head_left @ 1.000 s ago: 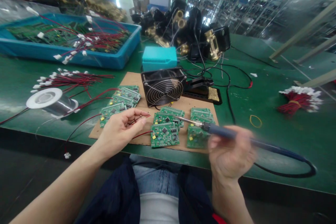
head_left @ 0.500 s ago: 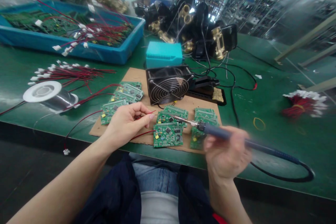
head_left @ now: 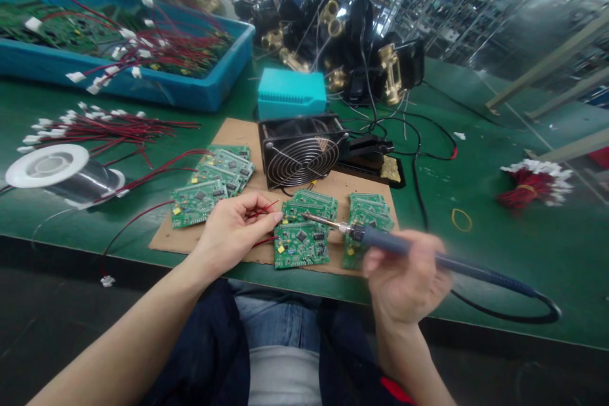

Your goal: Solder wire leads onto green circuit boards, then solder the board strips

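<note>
My left hand (head_left: 231,228) is closed in a pinch on a thin red wire (head_left: 272,205), whose end sticks out past the fingertips. Right beside those fingertips lies a middle group of overlapping green circuit boards (head_left: 301,251). My right hand (head_left: 409,279) grips a soldering iron (head_left: 387,240) by its blue handle. Its metal tip points left over the middle boards; whether it touches them I cannot tell. More circuit boards (head_left: 198,200) with red leads lie left of my left hand. Another overlapping stack of boards (head_left: 370,210) sits partly behind the iron.
A cardboard sheet (head_left: 185,240) lies under the boards. Behind them stand a black fan (head_left: 302,162) and a teal box (head_left: 291,92). A solder spool (head_left: 85,184), wire leads (head_left: 118,130) and a blue tray (head_left: 190,92) are at left. A sponge (head_left: 390,169) sits behind the right stack.
The whole view has shifted, so most things sit slightly further left. My left fingertips are closer to the middle boards. Both hands keep hold of the wire and the soldering iron.
</note>
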The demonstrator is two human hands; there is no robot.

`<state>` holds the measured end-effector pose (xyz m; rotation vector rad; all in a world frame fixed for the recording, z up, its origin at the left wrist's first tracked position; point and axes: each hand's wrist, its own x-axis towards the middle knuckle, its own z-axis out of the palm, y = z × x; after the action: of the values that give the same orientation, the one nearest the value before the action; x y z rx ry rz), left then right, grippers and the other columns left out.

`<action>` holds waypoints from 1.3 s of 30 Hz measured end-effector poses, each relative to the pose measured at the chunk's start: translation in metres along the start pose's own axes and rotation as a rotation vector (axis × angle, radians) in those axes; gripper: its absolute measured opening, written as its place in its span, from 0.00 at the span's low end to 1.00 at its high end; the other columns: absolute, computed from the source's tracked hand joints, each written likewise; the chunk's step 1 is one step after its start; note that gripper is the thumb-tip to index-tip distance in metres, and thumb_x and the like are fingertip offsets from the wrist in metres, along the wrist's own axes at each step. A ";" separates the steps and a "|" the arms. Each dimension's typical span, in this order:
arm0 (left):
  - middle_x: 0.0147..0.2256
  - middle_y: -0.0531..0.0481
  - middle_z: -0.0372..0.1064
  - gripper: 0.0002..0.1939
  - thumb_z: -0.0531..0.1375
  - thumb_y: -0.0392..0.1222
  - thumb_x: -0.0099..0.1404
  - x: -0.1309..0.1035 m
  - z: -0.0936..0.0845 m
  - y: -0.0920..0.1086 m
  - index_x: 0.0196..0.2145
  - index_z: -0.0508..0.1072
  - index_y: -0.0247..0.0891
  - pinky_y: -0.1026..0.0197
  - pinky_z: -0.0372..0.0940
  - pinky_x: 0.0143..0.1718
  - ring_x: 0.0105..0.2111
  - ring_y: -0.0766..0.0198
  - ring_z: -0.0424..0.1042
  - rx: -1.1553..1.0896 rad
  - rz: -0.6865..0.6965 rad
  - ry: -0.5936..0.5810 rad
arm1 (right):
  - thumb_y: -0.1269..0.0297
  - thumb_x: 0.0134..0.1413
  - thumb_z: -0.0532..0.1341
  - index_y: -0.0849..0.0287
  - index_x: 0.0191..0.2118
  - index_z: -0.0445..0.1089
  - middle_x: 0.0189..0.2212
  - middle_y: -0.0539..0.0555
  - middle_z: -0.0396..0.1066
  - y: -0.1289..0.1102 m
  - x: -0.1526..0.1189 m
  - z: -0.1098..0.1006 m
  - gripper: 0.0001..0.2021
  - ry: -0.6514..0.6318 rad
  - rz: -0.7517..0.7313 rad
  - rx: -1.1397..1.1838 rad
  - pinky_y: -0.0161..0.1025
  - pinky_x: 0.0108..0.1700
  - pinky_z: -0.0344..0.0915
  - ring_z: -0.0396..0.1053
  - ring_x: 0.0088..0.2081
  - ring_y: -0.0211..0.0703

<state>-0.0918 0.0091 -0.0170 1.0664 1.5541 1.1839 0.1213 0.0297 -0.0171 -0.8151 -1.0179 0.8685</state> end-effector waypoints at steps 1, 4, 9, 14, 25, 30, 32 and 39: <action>0.25 0.51 0.71 0.11 0.66 0.47 0.52 0.000 0.000 -0.001 0.25 0.75 0.36 0.65 0.65 0.27 0.26 0.66 0.69 0.025 0.044 0.006 | 0.59 0.60 0.63 0.57 0.30 0.73 0.13 0.45 0.69 0.000 -0.001 0.000 0.10 0.004 0.003 -0.003 0.30 0.07 0.60 0.63 0.09 0.37; 0.31 0.49 0.72 0.09 0.65 0.45 0.55 0.001 0.000 -0.003 0.24 0.74 0.37 0.66 0.64 0.28 0.32 0.64 0.70 0.057 0.167 0.019 | 0.59 0.61 0.63 0.57 0.30 0.73 0.13 0.45 0.69 0.000 -0.002 0.000 0.10 0.014 0.002 -0.012 0.29 0.08 0.60 0.63 0.10 0.37; 0.37 0.47 0.74 0.09 0.66 0.45 0.55 0.002 0.000 -0.007 0.26 0.73 0.37 0.64 0.68 0.32 0.37 0.62 0.73 -0.042 0.113 -0.021 | 0.58 0.61 0.63 0.58 0.30 0.72 0.14 0.45 0.69 0.001 -0.003 0.002 0.11 0.016 -0.004 -0.033 0.29 0.08 0.60 0.63 0.10 0.37; 0.35 0.48 0.75 0.11 0.67 0.45 0.53 0.002 0.001 -0.007 0.26 0.73 0.37 0.64 0.69 0.30 0.32 0.63 0.73 -0.081 0.049 -0.016 | 0.60 0.61 0.62 0.57 0.31 0.70 0.14 0.45 0.70 0.001 -0.004 0.004 0.09 0.006 0.005 -0.057 0.29 0.08 0.59 0.64 0.10 0.37; 0.32 0.49 0.76 0.12 0.68 0.47 0.52 0.003 0.002 -0.008 0.26 0.73 0.36 0.64 0.70 0.29 0.29 0.65 0.73 -0.088 0.042 0.015 | 0.60 0.61 0.63 0.57 0.32 0.66 0.14 0.44 0.71 -0.001 -0.005 0.003 0.09 -0.038 0.056 -0.087 0.28 0.08 0.60 0.64 0.09 0.37; 0.33 0.49 0.77 0.12 0.68 0.47 0.53 0.003 0.001 -0.011 0.27 0.74 0.36 0.64 0.70 0.31 0.31 0.64 0.74 -0.093 0.047 0.011 | 0.59 0.62 0.63 0.57 0.33 0.66 0.16 0.44 0.72 0.000 -0.004 0.003 0.10 -0.083 0.082 -0.091 0.28 0.09 0.61 0.65 0.10 0.37; 0.33 0.49 0.77 0.11 0.68 0.47 0.54 0.004 0.001 -0.013 0.28 0.74 0.37 0.63 0.70 0.33 0.32 0.64 0.75 -0.095 0.049 0.013 | 0.59 0.62 0.63 0.57 0.33 0.66 0.16 0.44 0.72 0.000 -0.004 0.003 0.10 -0.095 0.086 -0.096 0.28 0.09 0.61 0.66 0.11 0.37; 0.34 0.48 0.77 0.13 0.68 0.48 0.54 0.004 0.001 -0.015 0.28 0.73 0.37 0.61 0.71 0.35 0.34 0.62 0.76 -0.091 0.049 0.018 | 0.57 0.62 0.63 0.57 0.33 0.65 0.16 0.44 0.72 0.001 -0.004 0.004 0.11 -0.110 0.101 -0.109 0.28 0.09 0.62 0.66 0.11 0.36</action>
<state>-0.0935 0.0101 -0.0328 1.0417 1.4802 1.2886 0.1165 0.0266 -0.0182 -0.9253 -1.1360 0.9591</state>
